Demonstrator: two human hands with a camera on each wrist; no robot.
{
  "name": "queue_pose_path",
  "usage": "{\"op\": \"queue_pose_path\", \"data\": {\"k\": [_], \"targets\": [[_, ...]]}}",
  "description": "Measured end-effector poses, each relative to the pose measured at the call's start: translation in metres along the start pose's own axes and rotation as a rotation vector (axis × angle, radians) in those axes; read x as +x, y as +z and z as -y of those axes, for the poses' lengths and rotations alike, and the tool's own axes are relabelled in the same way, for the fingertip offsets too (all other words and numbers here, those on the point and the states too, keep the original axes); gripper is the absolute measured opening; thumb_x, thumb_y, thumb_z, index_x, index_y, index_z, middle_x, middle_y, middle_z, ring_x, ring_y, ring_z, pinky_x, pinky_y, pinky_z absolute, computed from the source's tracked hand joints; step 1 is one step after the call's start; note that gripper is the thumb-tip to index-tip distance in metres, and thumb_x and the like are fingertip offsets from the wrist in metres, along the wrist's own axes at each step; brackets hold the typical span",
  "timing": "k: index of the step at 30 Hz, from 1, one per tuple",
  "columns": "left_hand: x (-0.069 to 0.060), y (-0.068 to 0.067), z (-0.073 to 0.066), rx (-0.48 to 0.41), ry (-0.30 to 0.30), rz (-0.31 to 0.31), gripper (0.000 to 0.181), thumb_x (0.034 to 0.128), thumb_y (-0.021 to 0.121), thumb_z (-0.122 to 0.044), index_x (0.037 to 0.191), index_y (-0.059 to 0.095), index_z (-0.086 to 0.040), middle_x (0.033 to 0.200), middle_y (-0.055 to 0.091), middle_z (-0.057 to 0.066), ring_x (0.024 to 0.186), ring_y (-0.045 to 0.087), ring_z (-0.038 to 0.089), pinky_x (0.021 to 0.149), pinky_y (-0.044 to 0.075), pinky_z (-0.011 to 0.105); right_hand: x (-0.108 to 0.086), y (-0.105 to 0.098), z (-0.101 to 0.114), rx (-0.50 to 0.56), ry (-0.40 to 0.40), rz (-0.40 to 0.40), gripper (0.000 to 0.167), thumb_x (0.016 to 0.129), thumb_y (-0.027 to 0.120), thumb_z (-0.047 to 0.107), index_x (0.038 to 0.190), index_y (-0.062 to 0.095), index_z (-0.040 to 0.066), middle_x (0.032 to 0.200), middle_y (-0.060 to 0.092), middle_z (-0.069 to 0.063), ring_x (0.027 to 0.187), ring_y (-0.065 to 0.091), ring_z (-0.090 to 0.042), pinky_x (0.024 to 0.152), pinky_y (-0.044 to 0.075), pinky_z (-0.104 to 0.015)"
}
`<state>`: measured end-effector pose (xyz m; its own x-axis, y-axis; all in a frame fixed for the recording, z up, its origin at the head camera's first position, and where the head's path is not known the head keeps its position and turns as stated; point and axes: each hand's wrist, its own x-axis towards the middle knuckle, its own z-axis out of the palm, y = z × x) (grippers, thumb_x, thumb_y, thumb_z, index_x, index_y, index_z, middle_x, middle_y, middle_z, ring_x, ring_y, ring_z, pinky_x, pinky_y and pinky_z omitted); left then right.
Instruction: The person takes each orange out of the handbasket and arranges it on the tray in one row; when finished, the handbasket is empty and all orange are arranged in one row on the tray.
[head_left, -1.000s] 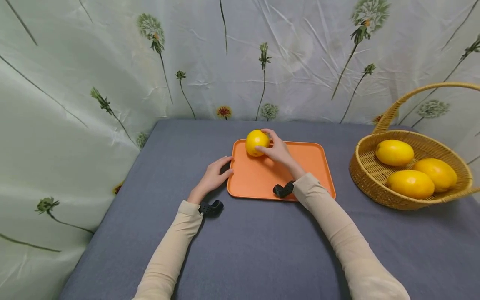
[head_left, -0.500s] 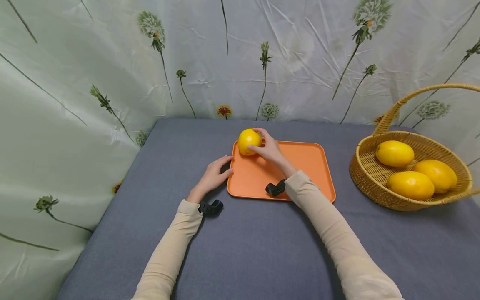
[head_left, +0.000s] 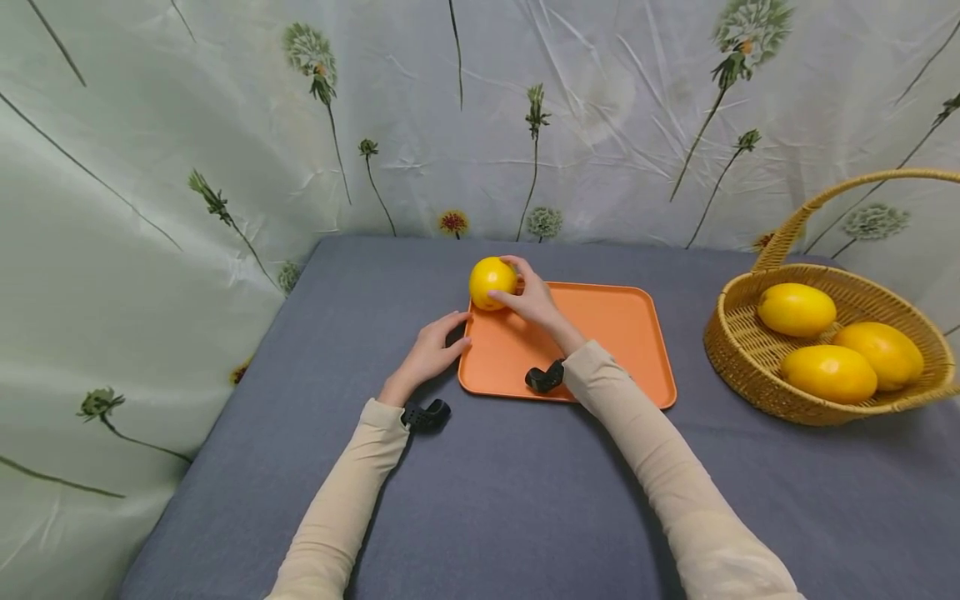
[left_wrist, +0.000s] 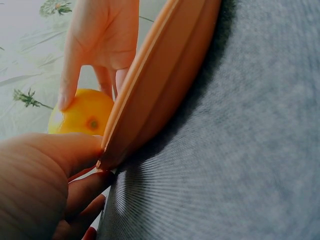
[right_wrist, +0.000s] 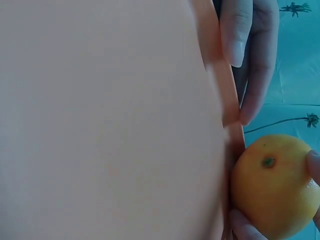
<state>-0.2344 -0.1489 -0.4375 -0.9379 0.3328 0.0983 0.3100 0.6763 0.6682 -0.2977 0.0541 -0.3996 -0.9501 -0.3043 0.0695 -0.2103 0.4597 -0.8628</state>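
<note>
At the far left corner of the orange tray (head_left: 592,333), my right hand (head_left: 534,298) holds a round yellow-orange orange (head_left: 489,282) between thumb and fingers. Its green stem spot shows in the right wrist view, where the orange (right_wrist: 275,187) sits against the tray's rim. My left hand (head_left: 426,357) rests at the tray's left edge, thumb and forefinger apart. In the left wrist view, the thumb (left_wrist: 80,150) touches the rim and the other fingers lie by the outer side. The far fingers of the right hand are partly hidden behind the orange.
To the right stands a wicker basket (head_left: 738,375) with a tall handle, holding 3 oval yellow fruits (head_left: 828,373). A grey-blue cloth (head_left: 525,492) covers the table. Behind hangs a flower-printed curtain (head_left: 420,108). Each wrist wears a black camera mount (head_left: 426,415).
My right hand has carried the orange leftward over the tray to its far left corner, slowing in the last half second. The left hand has stayed at the tray's edge.
</note>
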Motion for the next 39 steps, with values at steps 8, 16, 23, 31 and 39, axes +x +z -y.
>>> {"op": "queue_pose_path", "data": {"k": [8, 16, 23, 31, 39], "targets": [[0.002, 0.002, 0.000, -0.014, 0.007, 0.008, 0.048, 0.0941, 0.053, -0.021, 0.139, 0.045, -0.005, 0.146, 0.043, 0.016, 0.140, 0.034, 0.031, 0.116, 0.027, 0.049, 0.002, 0.004, -0.001, 0.012, 0.006, -0.014, 0.065, 0.087, 0.065, 0.026, 0.143, 0.034, 0.018, 0.147, 0.038, -0.012, 0.128, 0.044, -0.034, 0.104, 0.043, -0.046], [0.001, 0.004, -0.002, -0.015, 0.015, 0.003, 0.048, 0.0934, 0.054, -0.019, 0.138, 0.045, -0.003, 0.144, 0.045, 0.017, 0.140, 0.035, 0.031, 0.115, 0.028, 0.049, -0.001, 0.002, -0.001, 0.043, 0.025, -0.004, 0.065, 0.087, 0.065, 0.025, 0.144, 0.033, 0.018, 0.148, 0.036, -0.011, 0.128, 0.043, -0.034, 0.106, 0.041, -0.046], [0.001, 0.005, -0.004, -0.007, 0.019, 0.004, 0.048, 0.0933, 0.054, -0.017, 0.138, 0.045, -0.001, 0.144, 0.045, 0.018, 0.139, 0.036, 0.031, 0.115, 0.029, 0.048, -0.005, -0.004, -0.004, 0.096, 0.020, 0.092, 0.071, 0.090, 0.061, 0.021, 0.150, 0.023, 0.019, 0.155, 0.024, -0.010, 0.135, 0.038, -0.035, 0.108, 0.040, -0.047], [0.001, 0.001, -0.004, -0.011, 0.026, -0.004, 0.049, 0.0937, 0.053, -0.017, 0.139, 0.044, -0.001, 0.144, 0.045, 0.018, 0.139, 0.035, 0.032, 0.115, 0.029, 0.049, -0.013, -0.019, 0.000, 0.160, 0.107, 0.175, 0.077, 0.092, 0.058, 0.019, 0.152, 0.011, 0.020, 0.154, 0.019, -0.021, 0.140, 0.031, -0.039, 0.101, 0.045, -0.053], [-0.001, -0.002, -0.003, -0.021, 0.022, -0.008, 0.049, 0.0937, 0.053, -0.016, 0.139, 0.043, 0.000, 0.144, 0.045, 0.019, 0.140, 0.034, 0.032, 0.115, 0.028, 0.049, -0.032, -0.037, -0.002, 0.081, 0.071, 0.183, 0.066, 0.094, 0.054, 0.015, 0.150, 0.020, 0.011, 0.151, 0.023, -0.025, 0.132, 0.038, -0.044, 0.098, 0.047, -0.052]]}}
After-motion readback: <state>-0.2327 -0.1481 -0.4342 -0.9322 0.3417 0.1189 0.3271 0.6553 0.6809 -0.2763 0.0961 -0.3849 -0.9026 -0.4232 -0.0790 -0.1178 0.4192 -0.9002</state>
